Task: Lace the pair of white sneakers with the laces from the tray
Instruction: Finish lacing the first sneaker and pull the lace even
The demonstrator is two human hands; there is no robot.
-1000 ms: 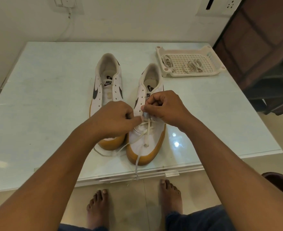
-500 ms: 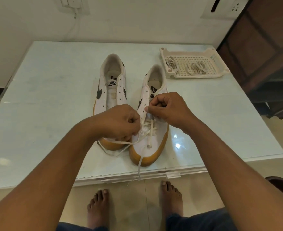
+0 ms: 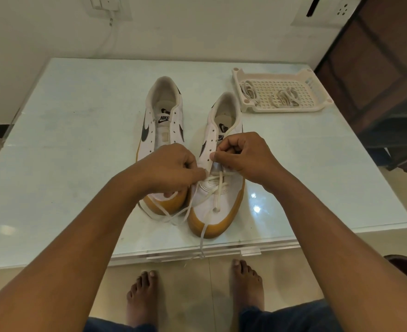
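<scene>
Two white sneakers with tan soles stand side by side on the table. The left sneaker (image 3: 163,121) has bare eyelets. The right sneaker (image 3: 218,200) carries a white lace (image 3: 218,188) crossed over its lowest eyelets, with loose ends trailing over the toe and the table edge. My left hand (image 3: 171,170) pinches the lace at the shoe's left eyelet row. My right hand (image 3: 242,152) pinches the lace above the tongue. A cream tray (image 3: 315,92) at the back right holds more coiled laces (image 3: 285,98).
The pale glass table (image 3: 66,152) has its front edge close to me, with bare feet on the floor below. A dark wooden cabinet (image 3: 384,80) stands right of the table. A wall runs along the back.
Both hands stay at the right sneaker and work the lace; the left hand has shifted slightly toward the eyelets. The camera has tilted a little.
</scene>
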